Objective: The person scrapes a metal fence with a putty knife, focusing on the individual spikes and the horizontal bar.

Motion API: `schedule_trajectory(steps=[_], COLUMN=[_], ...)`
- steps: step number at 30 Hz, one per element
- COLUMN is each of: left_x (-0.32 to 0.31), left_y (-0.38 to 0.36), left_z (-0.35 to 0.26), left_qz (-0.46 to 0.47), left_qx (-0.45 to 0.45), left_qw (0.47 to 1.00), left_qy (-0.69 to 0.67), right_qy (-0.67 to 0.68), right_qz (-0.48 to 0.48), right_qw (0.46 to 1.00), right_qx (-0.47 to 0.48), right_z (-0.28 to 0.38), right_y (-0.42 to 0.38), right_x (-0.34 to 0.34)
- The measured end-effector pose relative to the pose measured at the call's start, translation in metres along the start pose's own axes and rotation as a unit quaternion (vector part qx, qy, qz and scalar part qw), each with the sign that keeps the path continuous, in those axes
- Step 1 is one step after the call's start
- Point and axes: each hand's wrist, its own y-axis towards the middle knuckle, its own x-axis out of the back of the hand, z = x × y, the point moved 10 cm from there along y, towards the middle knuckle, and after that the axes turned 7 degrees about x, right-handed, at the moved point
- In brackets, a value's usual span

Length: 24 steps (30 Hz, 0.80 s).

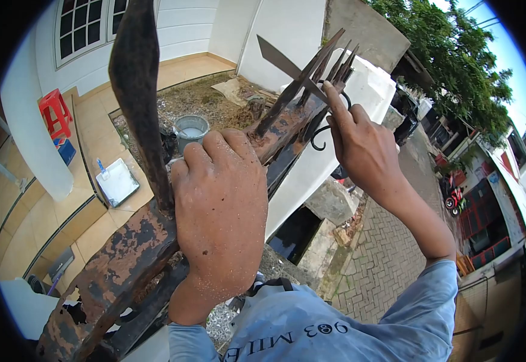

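Note:
My left hand (221, 202) is wrapped over the top of a rusty metal rail (121, 253) with peeling dark paint; grit covers its skin. Beside it, a dark pointed metal spike (136, 90) rises from the rail. My right hand (362, 142) is closed around the near end of a flat blade-like scraper (284, 63), index finger stretched along it. The scraper lies across the group of spikes (335, 66) at the rail's far end. Below my right fingers is a curled black metal piece (318, 139).
A grey bucket (191, 128) stands on the ground beyond the rail. On the tiled floor are a white tray (117, 183), a red stool (55, 113) and a blue box (64, 151). A white wall (302, 187) runs beside the rail; a paved lane (383, 241) lies right.

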Motion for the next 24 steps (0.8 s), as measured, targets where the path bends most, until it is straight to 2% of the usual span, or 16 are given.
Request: schedule_trajectory(steps=[1, 3, 9, 10, 14, 17, 19, 22, 24], left_x=[0.0, 0.002, 0.003, 0.002, 0.001, 0.001, 0.0, -0.007, -0.007], left_y=[0.0, 0.001, 0.002, 0.001, 0.001, 0.001, 0.001, 0.002, 0.002], left_z=[0.0, 0.001, 0.001, 0.001, 0.001, 0.0, -0.001, 0.003, 0.002], left_qz=[0.001, -0.009, -0.009, -0.008, -0.003, 0.002, 0.008, 0.077, 0.079], left_qx=[-0.005, 0.0, 0.002, 0.002, -0.006, -0.008, -0.015, 0.028, 0.02], left_qw=[1.0, 1.0, 1.0, 1.0, 1.0, 1.0, 1.0, 0.997, 0.997], left_qy=[0.014, -0.001, -0.004, -0.003, 0.0, -0.012, 0.0, -0.002, 0.003], right_qy=[0.018, 0.04, 0.035, 0.022, 0.02, -0.015, -0.013, -0.001, -0.026], right_qz=[0.05, 0.08, 0.055, 0.029, 0.09, 0.056, 0.115, 0.087, 0.065], right_qw=[0.998, 0.996, 0.998, 0.999, 0.996, 0.998, 0.993, 0.996, 0.998], right_qx=[0.019, 0.01, 0.006, -0.024, 0.02, -0.01, 0.038, 0.019, -0.009], right_z=[0.006, 0.001, 0.002, -0.005, 0.014, 0.002, 0.025, 0.017, 0.011], right_y=[-0.003, 0.001, 0.004, 0.009, 0.011, 0.023, 0.014, 0.021, 0.023], right_x=[-0.015, -0.014, -0.006, 0.002, -0.003, 0.011, -0.009, 0.001, 0.008])
